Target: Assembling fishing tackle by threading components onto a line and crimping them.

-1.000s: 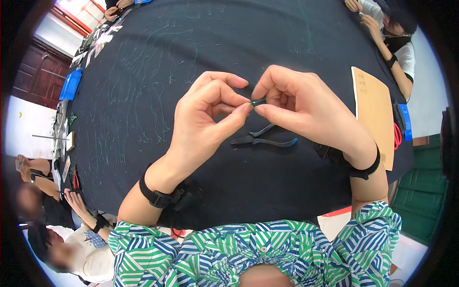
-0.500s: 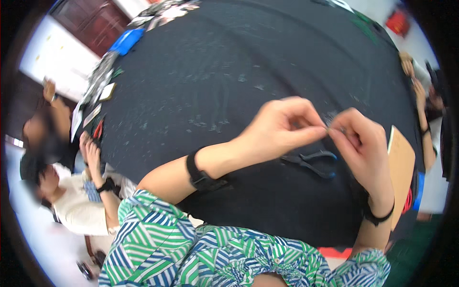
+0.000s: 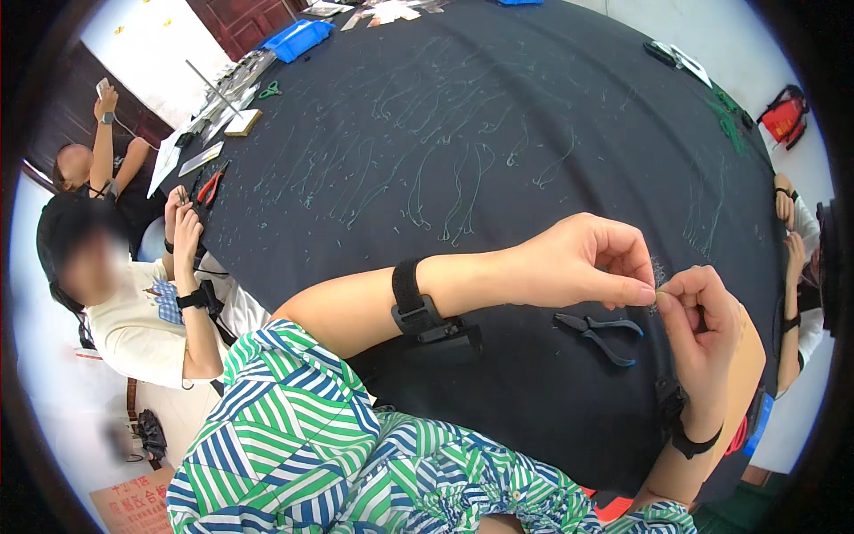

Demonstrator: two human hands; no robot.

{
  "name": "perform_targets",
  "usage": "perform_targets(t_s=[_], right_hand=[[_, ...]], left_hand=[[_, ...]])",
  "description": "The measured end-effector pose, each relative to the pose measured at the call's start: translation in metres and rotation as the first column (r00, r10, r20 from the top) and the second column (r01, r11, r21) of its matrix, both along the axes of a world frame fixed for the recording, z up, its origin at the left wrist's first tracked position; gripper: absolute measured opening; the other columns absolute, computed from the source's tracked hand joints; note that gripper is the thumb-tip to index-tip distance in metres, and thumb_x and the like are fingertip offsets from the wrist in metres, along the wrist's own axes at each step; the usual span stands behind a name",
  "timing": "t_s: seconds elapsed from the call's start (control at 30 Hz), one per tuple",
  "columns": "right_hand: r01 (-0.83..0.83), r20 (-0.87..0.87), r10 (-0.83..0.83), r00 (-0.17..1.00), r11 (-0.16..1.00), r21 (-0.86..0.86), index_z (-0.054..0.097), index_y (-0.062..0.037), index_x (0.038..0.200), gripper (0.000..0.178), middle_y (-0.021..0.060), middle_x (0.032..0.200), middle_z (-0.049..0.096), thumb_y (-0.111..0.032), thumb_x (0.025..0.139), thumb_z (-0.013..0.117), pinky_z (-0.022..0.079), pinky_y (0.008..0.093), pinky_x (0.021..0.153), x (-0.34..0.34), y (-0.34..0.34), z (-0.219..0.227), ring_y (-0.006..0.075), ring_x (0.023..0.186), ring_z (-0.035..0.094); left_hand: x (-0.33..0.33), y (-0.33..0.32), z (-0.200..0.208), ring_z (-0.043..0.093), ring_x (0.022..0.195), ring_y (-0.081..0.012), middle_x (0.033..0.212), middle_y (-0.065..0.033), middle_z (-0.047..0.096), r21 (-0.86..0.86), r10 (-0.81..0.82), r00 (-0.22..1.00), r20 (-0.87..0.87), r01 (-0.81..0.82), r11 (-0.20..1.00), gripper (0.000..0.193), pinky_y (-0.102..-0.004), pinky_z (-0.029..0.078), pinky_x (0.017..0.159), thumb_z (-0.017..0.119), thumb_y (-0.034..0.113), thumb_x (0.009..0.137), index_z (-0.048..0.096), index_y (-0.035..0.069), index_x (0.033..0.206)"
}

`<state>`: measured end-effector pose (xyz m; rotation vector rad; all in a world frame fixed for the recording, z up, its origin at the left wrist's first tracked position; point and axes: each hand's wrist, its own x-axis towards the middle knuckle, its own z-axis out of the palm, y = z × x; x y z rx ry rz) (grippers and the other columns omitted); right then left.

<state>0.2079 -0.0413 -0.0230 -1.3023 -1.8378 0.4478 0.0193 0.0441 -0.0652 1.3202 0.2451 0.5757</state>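
Note:
My left hand (image 3: 592, 262) pinches thumb against forefinger, and the fingertips of my right hand (image 3: 703, 311) meet them, also pinched. Something tiny and yellowish shows between the fingertips, too small to name. A little heap of fine silvery bits (image 3: 657, 270) lies on the black cloth (image 3: 498, 392) just behind the fingertips, partly covered by them. Below my left hand rest pliers (image 3: 600, 334) with black jaws and blue-tipped handles, their handles apart. Looped dark green cords (image 3: 463, 191) with small pieces at their ends are spread beyond my left forearm.
A brown board (image 3: 745, 360) lies beside my right forearm. At the left edge a person (image 3: 133, 311) works with both hands, near red-handled pliers (image 3: 211, 187). Farther back are green scissors (image 3: 269, 90) and a blue tray (image 3: 298, 40). Another person's arms (image 3: 790, 267) show at right.
The view has shifted and become sharper. My two hands sit lower and farther right in the picture, still pinched together. The pliers rest on the cloth as before.

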Motion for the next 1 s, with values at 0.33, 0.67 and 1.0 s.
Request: perform_targets(t_s=[0.33,0.67,1.0], right_hand=[[-0.043,0.094,0.049,0.994,0.997,-0.068,0.06,0.0001,0.075,0.009,0.0001,0.06,0.045,0.004,0.075,0.068,0.03,0.0227,0.047,0.018,-0.009,0.032,0.0061,0.051,0.042],[-0.054,-0.065,0.048,0.997,0.995,-0.081,0.055,0.0003,0.074,0.012,0.0007,0.076,0.048,0.009,0.074,0.063,0.028,0.0187,0.051,0.038,-0.009,0.034,0.0019,0.059,0.042],[-0.116,0.053,0.124,0.991,0.983,-0.141,0.06,0.0008,0.072,0.008,0.0019,0.068,0.054,0.005,0.071,0.067,0.031,0.0199,0.047,0.022,-0.005,0.027,0.0039,0.054,0.047]], left_hand=[[-0.011,0.002,0.024,0.055,0.078,-0.0028,0.084,0.0029,0.061,0.181,-0.026,0.977,-0.213,0.066,0.981,0.013,-0.0191,0.045,0.069,0.067,0.014,0.091,0.06,0.003,0.091],[-0.086,0.007,0.099,0.054,0.071,-0.0034,0.08,0.0035,0.059,0.474,0.264,0.786,-0.559,0.042,0.88,0.01,-0.0197,0.044,0.063,0.067,0.011,0.088,0.062,0.003,0.086],[-0.235,0.061,0.134,0.051,0.067,-0.0035,0.074,0.0046,0.055,0.745,0.73,0.253,-0.635,-0.051,0.666,0.018,-0.0194,0.043,0.06,0.063,0.024,0.087,0.06,0.006,0.086]])
